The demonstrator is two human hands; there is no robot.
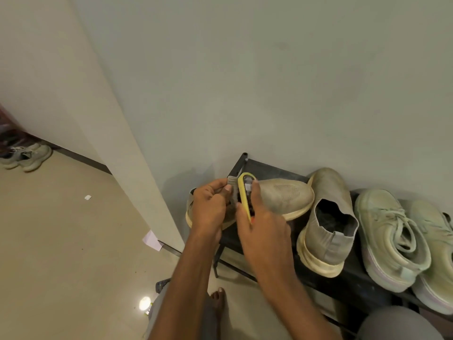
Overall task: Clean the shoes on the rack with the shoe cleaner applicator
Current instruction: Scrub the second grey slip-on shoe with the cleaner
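Black rack (326,273), dusty knit shoe (282,196)

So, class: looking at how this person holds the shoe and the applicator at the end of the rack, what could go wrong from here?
1. The grey slip-on shoe overhangs the black rack's end, steadied only by the left hand; it might slip off.
2. The right hand works the yellow applicator close to the left fingers, so it could smear them.
3. The upright matching shoe stands touching it and might topple.
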